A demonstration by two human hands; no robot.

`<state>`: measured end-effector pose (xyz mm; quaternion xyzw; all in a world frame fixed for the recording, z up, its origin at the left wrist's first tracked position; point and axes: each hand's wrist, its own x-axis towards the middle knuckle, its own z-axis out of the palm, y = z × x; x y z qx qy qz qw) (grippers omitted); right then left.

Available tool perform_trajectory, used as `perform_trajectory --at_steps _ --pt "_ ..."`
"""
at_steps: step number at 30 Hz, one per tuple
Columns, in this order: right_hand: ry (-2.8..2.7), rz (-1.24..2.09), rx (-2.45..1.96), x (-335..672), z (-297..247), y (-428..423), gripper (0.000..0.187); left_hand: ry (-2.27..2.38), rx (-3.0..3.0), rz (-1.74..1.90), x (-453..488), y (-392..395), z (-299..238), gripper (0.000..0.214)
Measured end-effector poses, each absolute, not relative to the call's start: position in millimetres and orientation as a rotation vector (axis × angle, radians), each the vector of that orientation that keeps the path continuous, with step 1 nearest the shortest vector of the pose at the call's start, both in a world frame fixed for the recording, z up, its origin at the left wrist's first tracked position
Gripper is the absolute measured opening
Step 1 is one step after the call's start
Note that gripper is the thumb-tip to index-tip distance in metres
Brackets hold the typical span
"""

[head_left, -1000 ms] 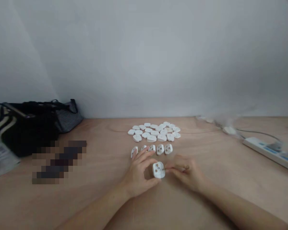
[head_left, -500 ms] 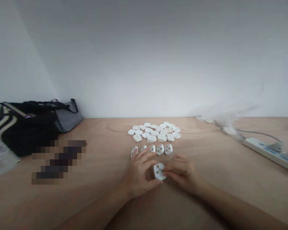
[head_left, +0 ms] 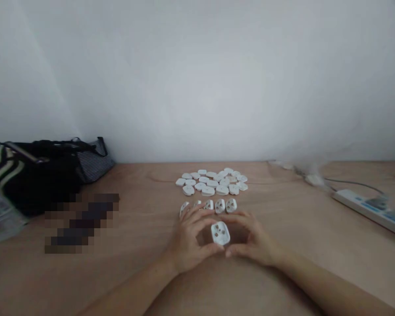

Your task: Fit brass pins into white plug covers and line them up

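A white plastic plug piece point(head_left: 220, 233) with several small holes lies between my two cupped hands, close to the table top. My left hand point(head_left: 191, 237) wraps its left side, with fingertips and thumb at or near its edge. My right hand point(head_left: 253, 239) is on its right, with fingers spread and barely apart from it. A row of several similar pieces point(head_left: 220, 205) lies just beyond my hands, and my left fingertips overlap its left end. Behind the row is a larger cluster of white pieces point(head_left: 210, 182).
The pieces lie on a light wooden table point(head_left: 283, 197) against a pale wall. To the right are a white power strip point(head_left: 365, 206) and a cable. On the left are a black and striped bag point(head_left: 36, 180), paper, and a pixelated dark object point(head_left: 82, 221).
My right hand's fingers have opened and drawn back from the white piece. The piece has turned slightly and stands a little further right between my hands.
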<state>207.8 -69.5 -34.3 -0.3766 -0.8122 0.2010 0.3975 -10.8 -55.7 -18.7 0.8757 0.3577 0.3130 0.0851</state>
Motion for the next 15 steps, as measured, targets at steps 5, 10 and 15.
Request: perform_trajectory --at_steps 5,10,15 --pt "-1.864 0.939 -0.891 200.4 -37.4 -71.2 0.045 0.975 2.591 0.948 -10.3 -55.0 -19.6 0.047" --pt "-1.818 1.028 -0.825 202.5 -27.1 -69.9 0.041 0.937 2.482 0.990 -11.1 -55.0 -21.3 0.059" --pt "-1.721 0.609 -1.006 241.9 -26.3 -35.2 0.040 0.911 2.467 0.629 -12.7 -59.7 -16.8 0.060"
